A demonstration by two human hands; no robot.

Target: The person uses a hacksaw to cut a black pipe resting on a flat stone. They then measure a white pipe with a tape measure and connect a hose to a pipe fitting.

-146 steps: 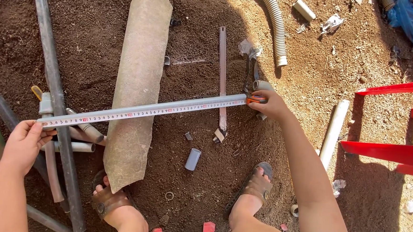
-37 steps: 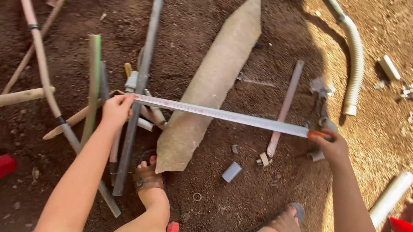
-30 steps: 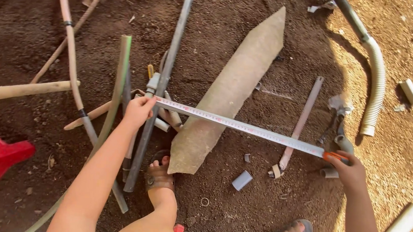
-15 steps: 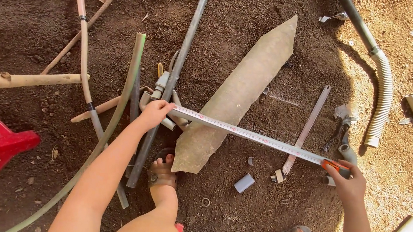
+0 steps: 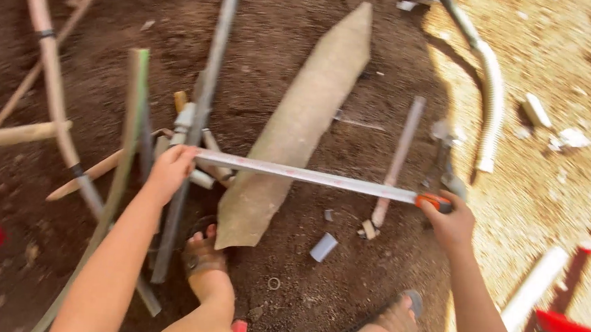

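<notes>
While we crouch over the dirt in the head view, our left hand (image 5: 169, 170) pins the free end of the tape measure (image 5: 308, 176) with curled fingers at nine o'clock, and our right hand (image 5: 450, 223) is closed round its orange case at three o'clock. We judge the blade fully drawn, lying across the grey pipe (image 5: 199, 122) and the long tapered slab (image 5: 301, 122), with only the reading left. Around us lies bare brown soil (image 5: 370, 280) outdoors, a corrugated hose (image 5: 492, 106) at one o'clock, and red chair legs (image 5: 576, 330) at four o'clock.
</notes>
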